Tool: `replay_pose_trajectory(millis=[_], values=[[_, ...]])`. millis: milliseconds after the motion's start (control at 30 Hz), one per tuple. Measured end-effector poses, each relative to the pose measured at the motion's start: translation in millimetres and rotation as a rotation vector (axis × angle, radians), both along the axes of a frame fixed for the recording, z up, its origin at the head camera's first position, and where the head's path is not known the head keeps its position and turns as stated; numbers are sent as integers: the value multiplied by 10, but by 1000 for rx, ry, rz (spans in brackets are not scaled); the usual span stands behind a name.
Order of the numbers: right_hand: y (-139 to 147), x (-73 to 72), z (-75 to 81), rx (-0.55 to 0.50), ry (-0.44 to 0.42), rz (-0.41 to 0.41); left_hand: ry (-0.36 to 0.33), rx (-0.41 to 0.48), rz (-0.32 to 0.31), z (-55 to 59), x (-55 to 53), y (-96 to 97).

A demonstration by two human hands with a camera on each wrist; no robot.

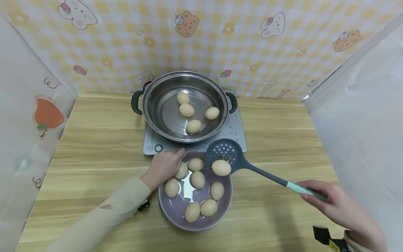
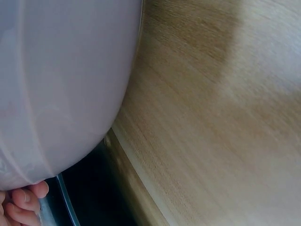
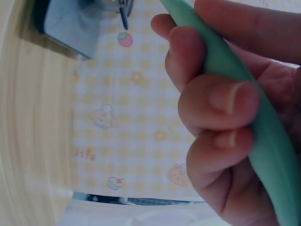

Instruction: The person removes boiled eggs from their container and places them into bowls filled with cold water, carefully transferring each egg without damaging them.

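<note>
My right hand [image 1: 337, 203] grips the mint-green handle of a grey skimmer [image 1: 225, 151]; its fingers [image 3: 216, 101] curl round that handle in the right wrist view. One egg [image 1: 221, 168] lies on the near edge of the perforated head, which overlaps the right rim of a purple bowl [image 1: 195, 225]. Several brown eggs [image 1: 198, 180] sit in the bowl. At the bowl's far left rim, my left hand [image 1: 165, 166] holds on, its fingertips [image 2: 26, 200] against the rim in the left wrist view. Beyond stands a steel pot [image 1: 170, 122] containing several eggs [image 1: 193, 126].
Under the pot is a grey induction cooker [image 1: 236, 131], close behind the bowl. Black handles [image 1: 136, 102] stick out from the pot's sides. A checked yellow cloth [image 1: 201, 45] hangs behind the wooden table [image 1: 104, 147], with white sheets [image 1: 362, 105] at the sides.
</note>
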State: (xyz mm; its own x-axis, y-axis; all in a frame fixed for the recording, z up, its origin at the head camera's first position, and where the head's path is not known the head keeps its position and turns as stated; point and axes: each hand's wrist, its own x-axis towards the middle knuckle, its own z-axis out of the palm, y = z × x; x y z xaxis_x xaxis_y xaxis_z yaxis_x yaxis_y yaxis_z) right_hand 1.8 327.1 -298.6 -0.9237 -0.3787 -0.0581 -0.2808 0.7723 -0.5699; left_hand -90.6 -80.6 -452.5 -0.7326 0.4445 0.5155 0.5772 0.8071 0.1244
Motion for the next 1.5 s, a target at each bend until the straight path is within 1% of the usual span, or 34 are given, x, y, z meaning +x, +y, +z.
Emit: replay_pose_trajectory(millis=[133,300,400,567,933,1067,1167,1300,1400,1500], values=[[11,-11,-62,-28,0,8,2,-2,-3,-7,-1,2],[4,-26,-125,-19,37,15,0,-1,-4,-11,-4,7],[-12,-39,-142,-25,46,24,-7,-4,0,-4,-1,9],[-34,-61,-152,-73,44,58,-20,-15,4,5,2,9],[-31,-84,-220,-193,110,156,-41,-34,9,19,2,-5],[-31,-104,-214,-174,160,182,-44,-32,2,22,2,-7],[-29,-132,-188,-138,195,192,-39,-22,-1,13,1,-7],[-16,-179,-147,-123,219,212,-22,-10,-3,1,-2,-5],[4,-241,-115,-150,199,244,-16,-7,-6,-4,-3,-3],[23,-323,-65,-185,139,265,-15,-8,-6,-9,-3,-1]])
